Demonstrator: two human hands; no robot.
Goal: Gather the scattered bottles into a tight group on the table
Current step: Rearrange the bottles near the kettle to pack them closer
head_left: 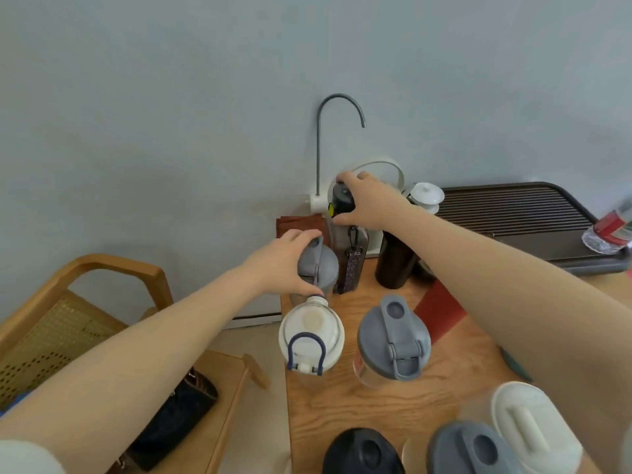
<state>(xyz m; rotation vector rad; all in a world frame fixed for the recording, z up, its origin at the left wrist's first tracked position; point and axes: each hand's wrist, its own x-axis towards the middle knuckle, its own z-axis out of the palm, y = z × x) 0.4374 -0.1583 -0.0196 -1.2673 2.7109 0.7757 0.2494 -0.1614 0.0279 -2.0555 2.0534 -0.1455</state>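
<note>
We see two bare forearms coming in from the bottom corners, no watch, rings, bands or gloves on either. Left hand (pixel 284 265) and right hand (pixel 367 203) are both bare, fingers uncovered, nails short and unpainted as far as we can tell. Only clothing we see: a pale white-grey sleeve edge (pixel 24 456) at the lower-left corner, on the left upper arm. The right arm's sleeve is out of view.
</note>
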